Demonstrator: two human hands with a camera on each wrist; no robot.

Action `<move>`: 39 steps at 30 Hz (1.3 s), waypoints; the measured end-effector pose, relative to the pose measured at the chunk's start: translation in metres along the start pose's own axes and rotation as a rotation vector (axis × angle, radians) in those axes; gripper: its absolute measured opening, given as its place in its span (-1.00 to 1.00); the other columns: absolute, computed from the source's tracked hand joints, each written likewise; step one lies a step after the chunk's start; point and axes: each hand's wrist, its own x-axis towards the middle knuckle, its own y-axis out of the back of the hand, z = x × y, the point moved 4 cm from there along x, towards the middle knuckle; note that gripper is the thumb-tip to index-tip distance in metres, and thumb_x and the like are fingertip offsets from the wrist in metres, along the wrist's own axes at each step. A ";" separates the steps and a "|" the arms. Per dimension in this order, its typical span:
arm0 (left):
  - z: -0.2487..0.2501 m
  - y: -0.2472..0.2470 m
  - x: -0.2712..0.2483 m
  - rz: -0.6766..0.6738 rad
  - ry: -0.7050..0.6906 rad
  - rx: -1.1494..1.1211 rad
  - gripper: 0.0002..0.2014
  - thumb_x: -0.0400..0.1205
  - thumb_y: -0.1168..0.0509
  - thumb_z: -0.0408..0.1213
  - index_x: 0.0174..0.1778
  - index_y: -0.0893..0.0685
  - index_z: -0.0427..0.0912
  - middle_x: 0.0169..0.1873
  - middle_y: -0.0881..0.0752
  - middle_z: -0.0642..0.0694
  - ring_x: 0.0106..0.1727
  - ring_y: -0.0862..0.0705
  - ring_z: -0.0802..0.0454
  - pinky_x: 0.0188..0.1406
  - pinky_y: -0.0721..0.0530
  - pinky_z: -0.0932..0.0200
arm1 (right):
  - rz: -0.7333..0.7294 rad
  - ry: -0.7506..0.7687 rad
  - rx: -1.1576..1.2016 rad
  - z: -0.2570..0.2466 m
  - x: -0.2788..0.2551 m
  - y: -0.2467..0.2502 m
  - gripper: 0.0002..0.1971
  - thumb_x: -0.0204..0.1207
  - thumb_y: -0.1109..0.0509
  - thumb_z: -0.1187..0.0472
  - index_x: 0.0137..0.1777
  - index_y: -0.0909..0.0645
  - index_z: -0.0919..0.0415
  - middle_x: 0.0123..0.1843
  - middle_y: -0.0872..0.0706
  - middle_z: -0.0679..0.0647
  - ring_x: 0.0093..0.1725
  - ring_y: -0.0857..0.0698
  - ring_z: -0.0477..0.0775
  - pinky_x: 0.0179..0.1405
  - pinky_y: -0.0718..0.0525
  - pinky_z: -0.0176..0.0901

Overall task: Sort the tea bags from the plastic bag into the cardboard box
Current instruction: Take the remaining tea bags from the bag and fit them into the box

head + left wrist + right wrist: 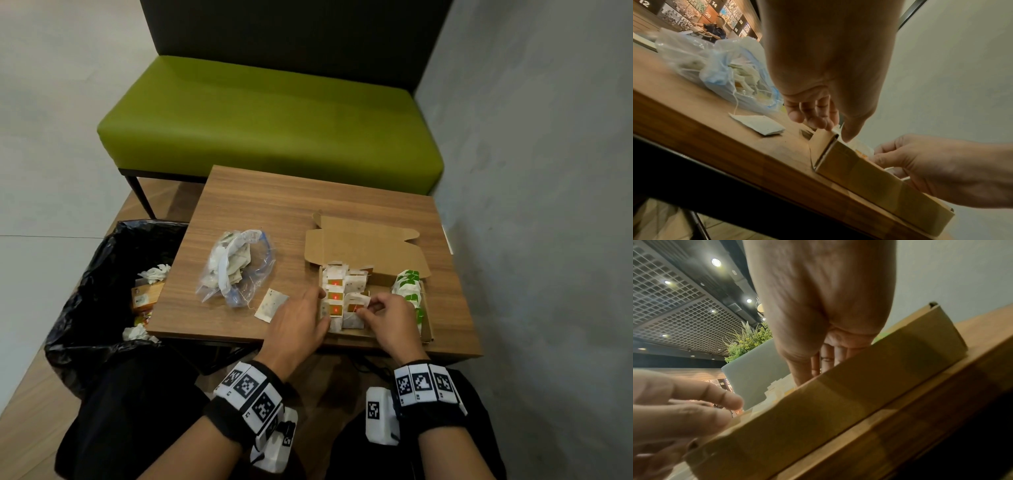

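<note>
Tea bag in hand: I'm watching the right hand [394,318] pinching an orange-tagged tea bag [353,312] between thumb and fingertips, low inside the cardboard box [363,243].
Box contents: orange-tagged tea bags [335,291] are standing in rows along the left side, and green-tagged tea bags [409,284] are packing the right side.
Left hand: the left hand [298,322] is bracing the box's left wall. The left wrist view is showing fingers [812,116] outside the corner and the thumb over the rim, lightly clasping the cardboard.
Step, as I'm judging it: seating this bag in the orange section. Sorting is looking partway done.
Waiting stock: one loose tea bag [271,304] is lying flat on the worktop [274,205] between box and plastic bag [236,267]. The plastic bag is holding more, well left of the box.
Next move: I'm expecting it to need the bag tucked upright against its neighbours with the string kept inside. Then comes letting go and reaching for the loose one.
Surroundings: a black-lined bin [102,274] is sitting beside the worktop's left edge.
</note>
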 end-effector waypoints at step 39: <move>-0.015 -0.012 -0.006 0.002 -0.080 0.009 -0.57 0.69 -0.31 -0.06 0.46 -0.41 0.00 0.28 -0.63 0.00 0.18 -0.64 0.12 0.14 -0.65 0.19 | -0.004 0.148 -0.382 -0.023 -0.007 -0.010 -0.58 0.57 -0.48 0.02 0.42 -0.58 -0.13 0.16 -0.60 -0.09 0.21 -0.62 0.00 0.11 -0.65 -0.01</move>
